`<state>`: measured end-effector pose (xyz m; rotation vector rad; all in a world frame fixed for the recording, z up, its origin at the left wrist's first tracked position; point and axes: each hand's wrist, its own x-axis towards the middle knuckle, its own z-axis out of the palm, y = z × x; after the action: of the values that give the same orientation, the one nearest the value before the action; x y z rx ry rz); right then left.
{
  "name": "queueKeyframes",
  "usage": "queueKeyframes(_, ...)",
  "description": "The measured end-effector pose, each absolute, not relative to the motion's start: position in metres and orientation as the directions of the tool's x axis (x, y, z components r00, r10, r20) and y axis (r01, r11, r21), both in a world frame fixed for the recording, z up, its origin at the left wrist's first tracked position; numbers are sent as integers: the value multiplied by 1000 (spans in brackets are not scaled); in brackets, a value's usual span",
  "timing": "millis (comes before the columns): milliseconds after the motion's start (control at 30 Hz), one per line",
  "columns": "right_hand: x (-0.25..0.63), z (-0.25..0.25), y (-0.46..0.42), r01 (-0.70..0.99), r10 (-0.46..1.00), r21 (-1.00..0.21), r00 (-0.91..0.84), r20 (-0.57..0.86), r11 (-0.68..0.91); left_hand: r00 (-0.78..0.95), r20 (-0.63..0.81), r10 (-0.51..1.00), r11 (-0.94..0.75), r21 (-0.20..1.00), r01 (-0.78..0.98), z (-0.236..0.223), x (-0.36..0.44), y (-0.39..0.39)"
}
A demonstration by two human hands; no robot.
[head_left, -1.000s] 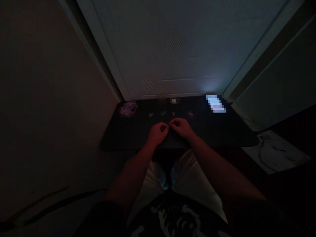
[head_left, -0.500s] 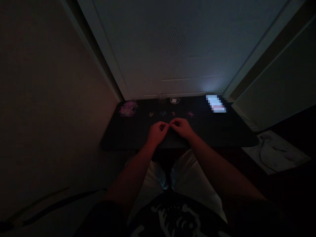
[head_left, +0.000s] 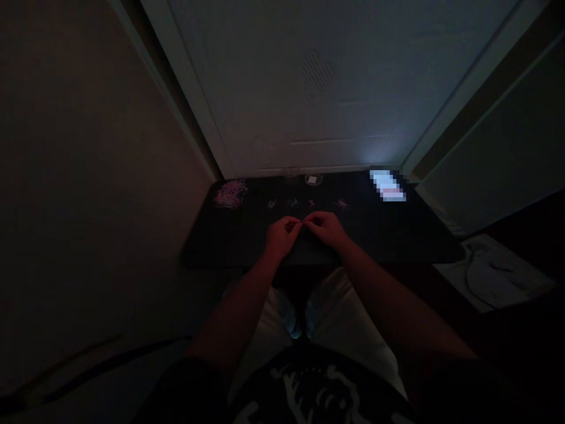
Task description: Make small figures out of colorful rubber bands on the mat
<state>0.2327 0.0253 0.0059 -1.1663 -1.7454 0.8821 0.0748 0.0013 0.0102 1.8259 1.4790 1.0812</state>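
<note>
Small strand piles (head_left: 311, 203) just beyond pinched hands (head_left: 327, 228).

No word, brand or number can be read from where I stand. The bright screen (head_left: 387, 185) at the right end of the table (head_left: 388, 235) is broken into coarse blocks, pale with a pinkish patch low down, and any writing on it is lost. A small white square (head_left: 312, 179), perhaps a label, shows at the round dish (head_left: 321, 181) by the door (head_left: 247, 70); it is too small and dim to make out. The dark shirt (head_left: 353, 359) carries a white print whose shapes I can't read as letters. On the door are two striped hearts, a larger one (head_left: 316, 76) and a smaller one (head_left: 265, 150).
</note>
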Motion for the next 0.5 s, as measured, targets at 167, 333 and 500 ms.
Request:
queueKeyframes(167, 233, 5, 26, 352, 944, -881, -214, 253, 316, 70, 249, 966, -248, 816, 522, 11, 74, 2)
queueKeyframes(333, 233, 5, 26, 360, 941, -874, -210, 264, 326, 74, 243, 967, -247, 831, 499, 12, 73, 1)
queueKeyframes(500, 233, 3, 27, 338, 945, -890, -215, 245, 308, 73, 244, 967, -247, 828, 503, 14, 73, 1)
